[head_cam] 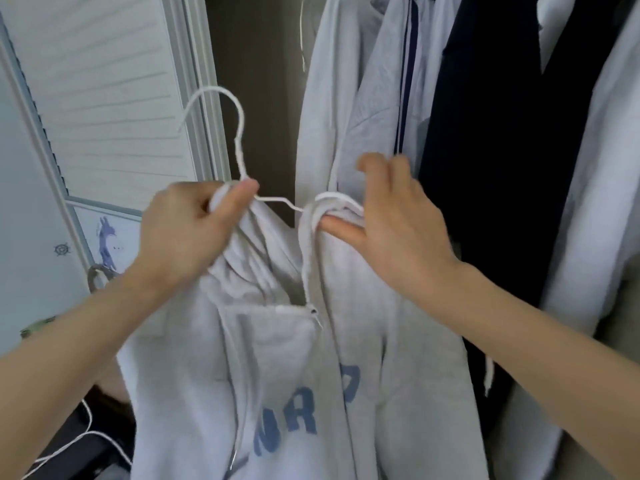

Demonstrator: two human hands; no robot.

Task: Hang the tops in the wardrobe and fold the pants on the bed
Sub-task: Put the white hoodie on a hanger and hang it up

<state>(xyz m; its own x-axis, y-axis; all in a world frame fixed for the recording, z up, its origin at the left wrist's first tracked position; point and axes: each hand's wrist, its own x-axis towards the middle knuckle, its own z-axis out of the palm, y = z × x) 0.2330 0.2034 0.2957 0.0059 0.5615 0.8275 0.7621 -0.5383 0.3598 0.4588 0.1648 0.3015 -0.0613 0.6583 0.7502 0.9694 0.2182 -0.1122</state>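
Note:
A light grey zip hoodie point(277, 368) with blue letters hangs in front of me on a white wire hanger point(239, 147), whose hook points up and left. My left hand point(187, 230) grips the hoodie's left collar together with the hanger's neck. My right hand point(391, 226) pinches the right collar edge between thumb and fingers, over the hanger's right arm. The zip is open at the top. Behind hangs the open wardrobe with tops on a rail out of view.
A white louvred wardrobe door point(104, 98) stands at the left. Hanging inside are pale grey and white garments point(346, 98) and a dark navy one point(502, 133). White cords point(86, 434) lie at the lower left over something dark.

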